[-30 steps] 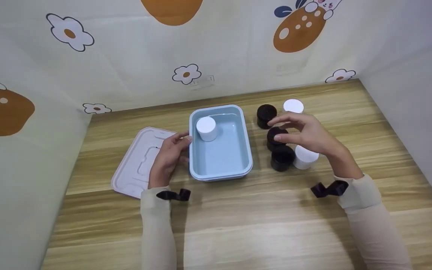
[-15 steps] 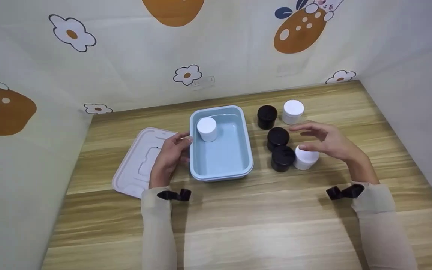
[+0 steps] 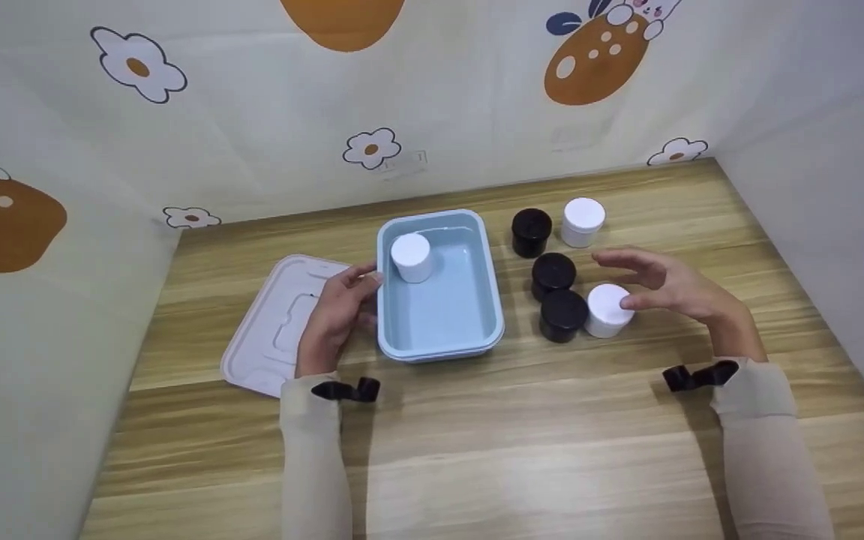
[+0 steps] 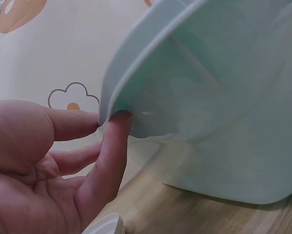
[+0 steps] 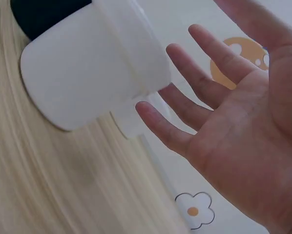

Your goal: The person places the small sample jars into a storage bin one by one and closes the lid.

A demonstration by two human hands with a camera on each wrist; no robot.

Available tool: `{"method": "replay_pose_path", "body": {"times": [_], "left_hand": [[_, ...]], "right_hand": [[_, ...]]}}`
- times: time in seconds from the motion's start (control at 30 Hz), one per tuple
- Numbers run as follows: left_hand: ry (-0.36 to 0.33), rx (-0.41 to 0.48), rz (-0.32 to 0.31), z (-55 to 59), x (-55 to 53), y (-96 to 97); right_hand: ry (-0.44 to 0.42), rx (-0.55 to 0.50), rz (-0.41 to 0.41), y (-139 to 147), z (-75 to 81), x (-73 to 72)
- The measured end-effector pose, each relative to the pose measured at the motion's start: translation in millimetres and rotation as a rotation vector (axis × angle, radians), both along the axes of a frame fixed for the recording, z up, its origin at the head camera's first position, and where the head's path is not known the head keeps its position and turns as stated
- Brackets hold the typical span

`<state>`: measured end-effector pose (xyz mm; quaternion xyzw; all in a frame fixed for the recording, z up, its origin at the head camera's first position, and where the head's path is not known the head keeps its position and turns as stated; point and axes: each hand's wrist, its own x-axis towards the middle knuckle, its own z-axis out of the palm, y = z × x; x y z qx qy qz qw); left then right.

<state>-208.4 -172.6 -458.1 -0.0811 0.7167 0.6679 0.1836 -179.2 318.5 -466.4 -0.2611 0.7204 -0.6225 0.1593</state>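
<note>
My left hand [image 3: 340,315] holds the left rim of a light-blue plastic box [image 3: 496,319]. In the left wrist view its thumb meets the edge of the box [image 4: 224,141] and a finger hooks under the lip. One white jar [image 3: 411,259] stands upright inside, towards the far left corner. At the right, my right hand [image 3: 679,289] hovers with spread fingers beside another white jar [image 3: 608,309]. In the right wrist view the fingertips of the hand [image 5: 224,122] come close to that jar [image 5: 87,68], and the palm holds nothing.
A black jar [image 3: 563,315] touches the near white jar, with a second black jar [image 3: 553,275] just behind. Farther back stand a third black jar [image 3: 532,231] and a white jar [image 3: 583,221]. A pale lid [image 3: 259,337] lies left of the box, partly under the left hand.
My right hand has moved right, from above the middle black jar to beside the near white jar. The left hand and the box have stayed put.
</note>
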Motion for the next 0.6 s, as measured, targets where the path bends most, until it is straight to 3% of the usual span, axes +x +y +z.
{"method": "replay_pose_path", "body": {"times": [0.17, 0.37, 0.6], "left_hand": [[0.006, 0.004, -0.013, 0.2, -0.6, -0.1], [0.014, 0.016, -0.004, -1.1, 0.0, 0.3], [0.048, 0.028, 0.003, -2.5, -0.6, 0.5]], "right_hand": [[-0.077, 0.042, 0.055, 7, -8.9, -3.1], [-0.111, 0.008, 0.185, 10, -18.0, -4.4], [-0.102, 0.054, 0.198, 8, -17.6, -3.5]]}}
